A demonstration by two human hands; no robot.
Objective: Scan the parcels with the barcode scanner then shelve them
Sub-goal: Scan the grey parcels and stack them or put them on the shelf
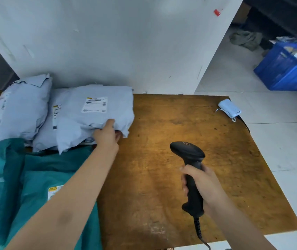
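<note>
At the left of the table [162, 114], a heap waiting and, by the look of it, nothing from it shelved yet: leaning grey parcel [17, 109] propped against the wall [108, 42], lower grey parcel [45, 130] just beside it, top grey parcel [82, 127] lying across that one, teal parcels [41, 177] nearest the camera. No shelf in view, so no telling how many put away already. Judged to be early in the work on the top grey parcel: label [94, 105] face up and uncovered, not yet under the scanner. Left for this one: aim, scan, carry off; then the same for every other bag in the heap.

As for pose, left hand [108, 134] at the end of an outstretched arm, thumb laid on the top grey parcel's near right corner, fingers tucked under the edge, pinching the plastic. Probably set to pull or lift it toward the bare wood in the middle. Further right, scanner [189, 156] held upright above the table, touching nothing, head tipped forward and away from the body. Round its handle, right hand [203, 184] curled fully, trigger finger hidden; cord [198, 230] trailing from the butt past the near edge. At the far right corner, white box [229, 109], well apart from both hands. Beyond, on the floor, blue crate [286, 69].
</note>
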